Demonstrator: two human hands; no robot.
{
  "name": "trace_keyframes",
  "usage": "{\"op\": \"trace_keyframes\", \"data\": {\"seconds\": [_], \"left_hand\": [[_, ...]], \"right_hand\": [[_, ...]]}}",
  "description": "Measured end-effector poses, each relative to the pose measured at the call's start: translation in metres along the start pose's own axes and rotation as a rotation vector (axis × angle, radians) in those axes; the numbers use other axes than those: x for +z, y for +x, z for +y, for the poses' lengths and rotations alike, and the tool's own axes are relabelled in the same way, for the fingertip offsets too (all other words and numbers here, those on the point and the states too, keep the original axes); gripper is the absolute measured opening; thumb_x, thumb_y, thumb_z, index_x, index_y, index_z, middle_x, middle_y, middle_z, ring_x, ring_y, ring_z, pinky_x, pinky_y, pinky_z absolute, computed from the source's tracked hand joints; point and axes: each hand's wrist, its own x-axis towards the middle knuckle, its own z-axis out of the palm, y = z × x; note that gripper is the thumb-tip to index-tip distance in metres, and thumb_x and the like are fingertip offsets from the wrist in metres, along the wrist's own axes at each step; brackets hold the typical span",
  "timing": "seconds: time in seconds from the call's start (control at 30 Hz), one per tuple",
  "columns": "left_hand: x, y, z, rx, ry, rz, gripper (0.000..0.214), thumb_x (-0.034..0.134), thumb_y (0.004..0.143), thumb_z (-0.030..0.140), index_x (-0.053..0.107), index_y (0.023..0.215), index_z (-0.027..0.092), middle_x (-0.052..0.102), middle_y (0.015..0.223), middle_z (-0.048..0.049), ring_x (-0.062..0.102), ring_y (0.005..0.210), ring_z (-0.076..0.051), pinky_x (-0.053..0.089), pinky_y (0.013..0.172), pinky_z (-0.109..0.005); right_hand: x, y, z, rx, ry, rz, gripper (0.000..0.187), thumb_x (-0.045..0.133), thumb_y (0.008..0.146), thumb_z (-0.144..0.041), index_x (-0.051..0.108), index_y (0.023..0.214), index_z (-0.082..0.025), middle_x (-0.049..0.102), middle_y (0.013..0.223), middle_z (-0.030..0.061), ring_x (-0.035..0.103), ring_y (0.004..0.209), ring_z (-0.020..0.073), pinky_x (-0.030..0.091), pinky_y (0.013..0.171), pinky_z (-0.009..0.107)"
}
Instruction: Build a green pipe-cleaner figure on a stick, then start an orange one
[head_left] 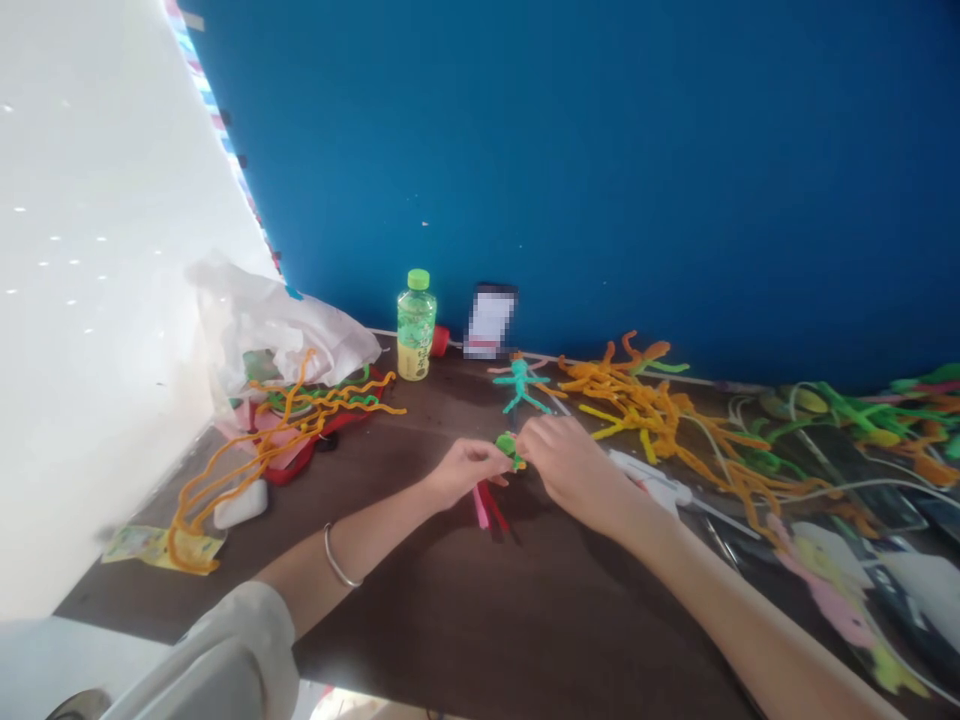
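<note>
Both the left hand (pixel 469 472) and the right hand (pixel 574 470) are closing on a small green pipe-cleaner bundle (pixel 510 450), held in the air above a dark wooden table (pixel 525 640). The left hand is curled, its fingers drawn in towards the palm; the right hand is arched over the bundle, fingertips bearing down on it. Neither hand is fully open, though the fingers partly hide the contact. Pink and red pipe-cleaner stems (pixel 486 506) are lying or hanging just below; whether they join the bundle, I cannot tell. A teal pipe-cleaner figure (pixel 520 385) is standing or lying just beyond the hands, beside a tangled orange pipe-cleaner heap (pixel 645 420). Risk noted: a slackening pinch could let the bundle drop or spring apart, since the wire stems are springy. Risk noted: the right wrist is passing near a white plastic tool (pixel 645 480), kind unclear, so a sideways shift could knock it or snag orange strands. A green-capped plastic bottle (pixel 416 325) is standing farther back, and a reach towards the wall could tip it.
</note>
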Motion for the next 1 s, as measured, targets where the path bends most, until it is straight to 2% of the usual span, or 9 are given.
{"op": "trace_keyframes", "data": {"seconds": [0.17,0.4,0.57,0.67,0.73,0.8,0.9,1.0], "left_hand": [[0.002,0.001,-0.002,0.063,0.011,0.118,0.026,0.075,0.052,0.034,0.067,0.061,0.011,0.06,0.06,-0.0015,0.053,0.057,-0.009,0.048,0.064,-0.027],[0.003,0.003,-0.007,0.093,-0.063,0.192,0.023,0.074,0.057,0.033,0.066,0.061,0.011,0.057,0.056,0.0,0.048,0.055,-0.007,0.046,0.066,-0.028],[0.006,0.002,-0.006,0.016,-0.267,0.126,0.025,0.071,0.062,0.028,0.055,0.052,0.011,0.045,0.051,0.0041,0.041,0.052,-0.005,0.043,0.07,-0.026],[0.007,0.001,-0.004,-0.074,-0.41,0.07,0.023,0.071,0.062,0.027,0.054,0.055,0.012,0.043,0.053,0.005,0.041,0.052,-0.004,0.042,0.07,-0.024],[0.007,0.001,-0.004,-0.094,-0.455,0.044,0.023,0.071,0.063,0.027,0.054,0.057,0.013,0.042,0.052,0.0054,0.041,0.051,-0.004,0.041,0.068,-0.023],[0.007,0.001,-0.003,-0.066,-0.425,0.023,0.023,0.07,0.063,0.028,0.055,0.056,0.012,0.044,0.052,0.0048,0.041,0.05,-0.004,0.04,0.065,-0.022],[0.006,0.0,-0.002,-0.012,-0.317,0.041,0.021,0.072,0.061,0.028,0.06,0.059,0.011,0.048,0.053,0.0034,0.043,0.051,-0.004,0.04,0.062,-0.022],[0.005,0.0,-0.002,-0.002,-0.244,0.095,0.023,0.073,0.058,0.031,0.064,0.064,0.011,0.055,0.057,0.0016,0.047,0.054,-0.006,0.043,0.067,-0.026]], "right_hand": [[0.006,-0.004,-0.015,0.119,-0.112,0.119,0.019,0.041,0.069,0.0,0.053,0.073,-0.014,0.051,0.072,0.0086,0.041,0.068,0.0205,0.025,0.059,0.03],[0.034,-0.01,-0.033,0.28,-0.091,0.398,0.016,0.038,0.083,-0.009,0.054,0.081,-0.011,0.054,0.079,0.0106,0.046,0.075,0.0202,0.035,0.067,0.031],[0.046,-0.01,-0.034,0.139,-0.279,0.543,0.015,0.043,0.082,-0.006,0.055,0.091,-0.009,0.058,0.085,0.0125,0.051,0.083,0.0212,0.038,0.073,0.033],[0.052,-0.009,-0.029,0.042,-0.282,0.629,0.017,0.047,0.081,-0.007,0.055,0.096,-0.009,0.06,0.084,0.0119,0.053,0.084,0.0208,0.04,0.075,0.034],[0.055,-0.008,-0.026,-0.001,-0.216,0.663,0.019,0.049,0.08,-0.007,0.055,0.097,-0.01,0.061,0.085,0.0112,0.054,0.085,0.0205,0.041,0.076,0.034],[0.056,-0.005,-0.025,0.017,-0.069,0.672,0.019,0.05,0.079,-0.009,0.055,0.097,-0.013,0.061,0.087,0.0105,0.054,0.086,0.0203,0.043,0.077,0.035],[0.054,-0.001,-0.028,0.164,0.274,0.7,0.01,0.051,0.08,-0.014,0.055,0.088,-0.017,0.06,0.083,0.0078,0.056,0.082,0.0186,0.045,0.073,0.033],[0.05,0.002,-0.029,0.354,0.573,0.722,0.004,0.052,0.08,-0.019,0.054,0.077,-0.019,0.058,0.078,0.0047,0.056,0.073,0.0162,0.047,0.066,0.03]]}}
